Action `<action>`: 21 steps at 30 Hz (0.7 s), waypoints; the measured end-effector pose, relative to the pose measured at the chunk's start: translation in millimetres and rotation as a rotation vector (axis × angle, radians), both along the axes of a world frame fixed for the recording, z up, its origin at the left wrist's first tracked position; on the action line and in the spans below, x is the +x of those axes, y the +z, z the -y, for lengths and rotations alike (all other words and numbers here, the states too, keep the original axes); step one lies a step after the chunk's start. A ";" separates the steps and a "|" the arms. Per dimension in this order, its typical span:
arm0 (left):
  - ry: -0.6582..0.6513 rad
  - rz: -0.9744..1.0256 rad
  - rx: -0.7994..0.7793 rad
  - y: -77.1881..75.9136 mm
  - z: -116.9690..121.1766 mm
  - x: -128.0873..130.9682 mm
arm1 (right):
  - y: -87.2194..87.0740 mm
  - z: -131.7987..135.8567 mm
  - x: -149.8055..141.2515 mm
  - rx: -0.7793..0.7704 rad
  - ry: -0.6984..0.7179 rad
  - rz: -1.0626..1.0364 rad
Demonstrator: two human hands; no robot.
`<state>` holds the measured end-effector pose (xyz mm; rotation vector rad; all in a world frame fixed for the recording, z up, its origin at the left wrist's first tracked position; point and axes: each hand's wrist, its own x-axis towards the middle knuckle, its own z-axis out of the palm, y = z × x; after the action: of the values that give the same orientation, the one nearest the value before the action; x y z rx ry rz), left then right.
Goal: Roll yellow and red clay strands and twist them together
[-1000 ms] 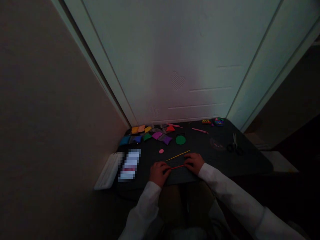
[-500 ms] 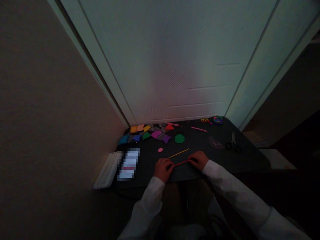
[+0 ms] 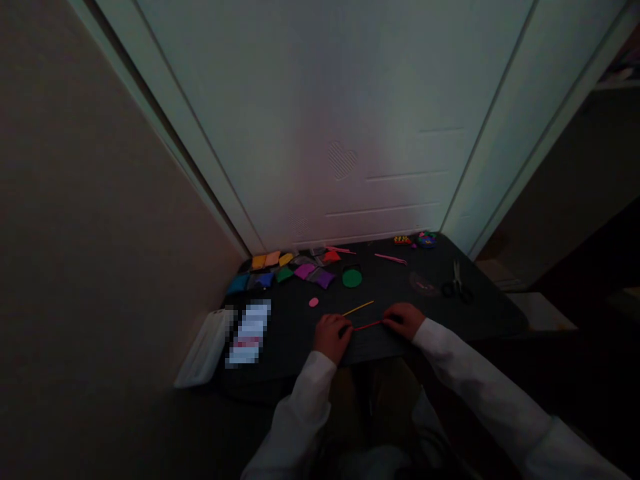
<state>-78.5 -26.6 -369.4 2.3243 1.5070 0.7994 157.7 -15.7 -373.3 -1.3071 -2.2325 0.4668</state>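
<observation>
A thin red strand [image 3: 369, 325], which looks like rolled clay, stretches between my two hands near the table's front edge. My left hand [image 3: 333, 335] has its fingers closed on the strand's left end. At the right end, my right hand [image 3: 404, 320] pinches it between thumb and fingers. Just beyond lies a thin yellow strand [image 3: 359, 308], its near end partly hidden behind my left hand. A flat pink disc [image 3: 313, 303] rests to the left of it, and a round green piece [image 3: 352, 278] sits farther back.
Colourful clay packets [image 3: 320, 276] fill the back left of the dark table [image 3: 295, 340]. A blurred bright screen [image 3: 249, 333] and a white case [image 3: 205, 350] lie at left. Scissors [image 3: 457, 283], a pink tool [image 3: 391, 259] and small colourful pieces [image 3: 427, 240] are at right.
The view has shifted a little, so the table things appear farther left. My hands have moved slightly to the right over the table, with the red strand still between them.
</observation>
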 end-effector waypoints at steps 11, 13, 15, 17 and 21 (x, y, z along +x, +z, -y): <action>0.189 -0.080 -0.017 -10.0 -18.0 -50.5 | -10.1 -0.9 36.9 0.114 -0.414 -0.139; 0.194 -0.083 -0.024 -10.3 -20.8 -50.1 | -10.3 -5.7 48.4 0.199 -0.544 -0.038; 0.190 -0.074 -0.022 -9.5 -23.2 -48.4 | -10.4 -11.0 57.9 0.243 -0.666 0.094; 0.178 -0.062 -0.025 -8.2 -25.1 -47.2 | -11.0 -15.8 63.2 0.230 -0.754 0.206; 0.156 -0.059 -0.034 -7.0 -27.3 -47.5 | -13.4 -22.8 62.1 0.155 -0.822 0.320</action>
<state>-126.0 0.6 -376.4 2.2464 1.7298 0.7421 219.8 7.1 -386.7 -2.1384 -1.6757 -0.2284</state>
